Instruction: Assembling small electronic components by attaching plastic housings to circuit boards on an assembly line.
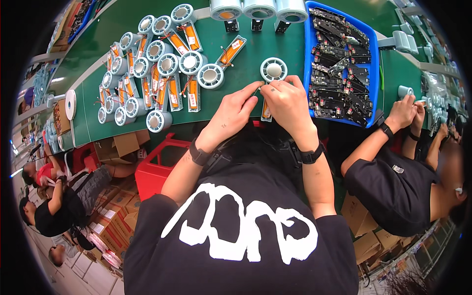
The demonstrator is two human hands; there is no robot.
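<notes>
Where everything lies around me

Straight before me, at the near edge of the surface [291,46], is one unit [274,69], its head end just beyond my left grip [233,113] and right grip [288,105]. To its left spreads a cluster of units [168,64]. To its right sits a tray [375,73] with circuit boards [339,65] in it. Three more units [259,9] line the far side. Below the surface, on my left, is a stool [143,178]; a co-worker [391,184] is right of the tray.
</notes>
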